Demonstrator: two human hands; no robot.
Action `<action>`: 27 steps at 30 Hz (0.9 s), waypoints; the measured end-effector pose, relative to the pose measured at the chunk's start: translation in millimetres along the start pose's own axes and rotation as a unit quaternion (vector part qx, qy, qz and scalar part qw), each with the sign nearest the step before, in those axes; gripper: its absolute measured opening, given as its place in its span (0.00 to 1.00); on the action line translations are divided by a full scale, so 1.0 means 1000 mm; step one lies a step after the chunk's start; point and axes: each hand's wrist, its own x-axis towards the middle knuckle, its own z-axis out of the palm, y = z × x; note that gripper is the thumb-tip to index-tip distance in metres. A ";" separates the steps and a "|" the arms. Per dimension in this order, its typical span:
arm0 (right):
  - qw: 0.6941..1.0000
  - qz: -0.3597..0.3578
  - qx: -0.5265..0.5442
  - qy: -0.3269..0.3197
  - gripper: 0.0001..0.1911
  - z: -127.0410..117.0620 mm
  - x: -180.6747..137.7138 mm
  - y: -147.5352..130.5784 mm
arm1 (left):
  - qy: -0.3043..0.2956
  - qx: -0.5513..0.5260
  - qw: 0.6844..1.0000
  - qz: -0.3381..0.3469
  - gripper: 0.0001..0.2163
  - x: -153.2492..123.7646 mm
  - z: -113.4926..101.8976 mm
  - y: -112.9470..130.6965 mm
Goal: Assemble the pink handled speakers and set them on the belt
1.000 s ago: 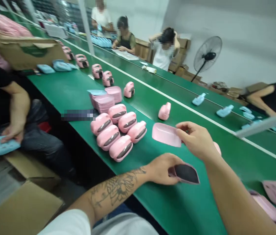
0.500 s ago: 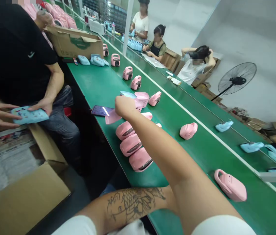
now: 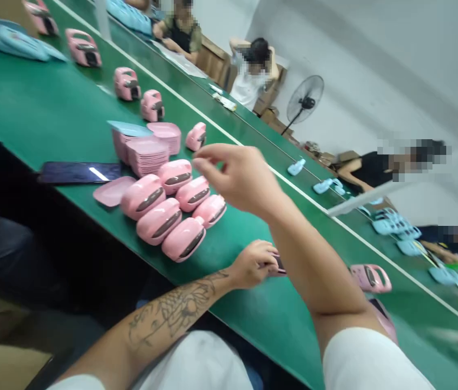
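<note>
My left hand (image 3: 255,264), at the end of the tattooed forearm, has its fingers wrapped round a pink handled plastic case (image 3: 280,264) with a dark panel, partly hidden behind my right forearm. Above the bench, my right hand (image 3: 239,176) hangs with thumb and fingers curved and a gap between them. Nothing shows in it. Below and left of it, several pink rounded cases (image 3: 159,221) with dark strips lie in two rows. Behind them stand stacks of thin pink covers (image 3: 148,154), one topped by a light blue cover (image 3: 129,128). A loose pink cover (image 3: 114,191) lies left of the cases.
A phone (image 3: 80,172) lies near the bench edge. Pink handled cases (image 3: 127,84) stand along the green bench (image 3: 42,108), with another (image 3: 371,278) at right. Light blue cases (image 3: 395,223) are across the white line, where people sit. A fan (image 3: 305,102) stands behind.
My right hand has drawn back from the cover stacks and hovers right of them. My left hand, hidden before behind the right arm, shows now. The view has turned right.
</note>
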 end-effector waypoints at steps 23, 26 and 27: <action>0.441 0.287 0.798 0.294 0.37 -0.020 -0.319 0.145 | -0.090 -0.011 0.995 -0.041 0.18 0.104 0.038 -0.009; 0.421 0.276 0.798 0.332 0.37 -0.011 -0.326 0.170 | 0.119 0.124 0.959 -0.227 0.34 0.163 0.036 -0.049; 0.411 0.273 0.801 0.339 0.36 -0.008 -0.329 0.176 | 0.141 0.141 0.945 -0.260 0.41 0.181 0.037 -0.062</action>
